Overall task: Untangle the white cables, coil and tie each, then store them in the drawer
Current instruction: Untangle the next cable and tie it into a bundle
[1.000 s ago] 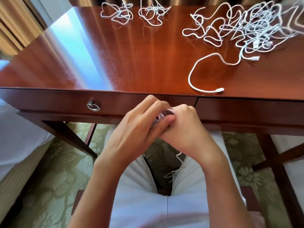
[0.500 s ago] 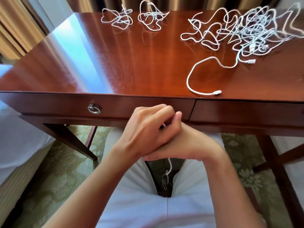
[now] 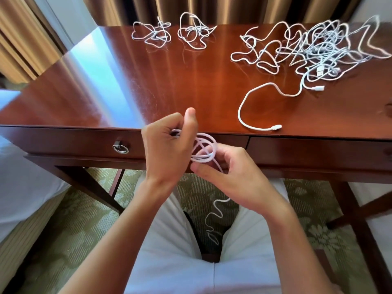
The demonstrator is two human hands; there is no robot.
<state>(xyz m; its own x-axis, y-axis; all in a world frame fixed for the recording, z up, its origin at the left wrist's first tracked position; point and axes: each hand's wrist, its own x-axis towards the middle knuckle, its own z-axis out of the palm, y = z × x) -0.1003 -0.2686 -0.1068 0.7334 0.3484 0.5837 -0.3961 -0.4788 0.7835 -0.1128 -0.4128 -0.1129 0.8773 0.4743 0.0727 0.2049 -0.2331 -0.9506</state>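
- While the left hand (image 3: 167, 149) pinches the coiled cable (image 3: 203, 149) and the right hand (image 3: 229, 172) grips its lower edge, the coil stands upright.
- Its loose tail (image 3: 214, 217) hangs straight down between the knees.

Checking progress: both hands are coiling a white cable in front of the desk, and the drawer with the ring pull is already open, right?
Not quite. The head view shows the drawer shut, its ring pull flush with the desk front. The left hand and right hand do hold the coiled cable.

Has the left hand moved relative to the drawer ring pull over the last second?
Yes. The left hand has risen, its thumb now above the desk edge near the ring pull.
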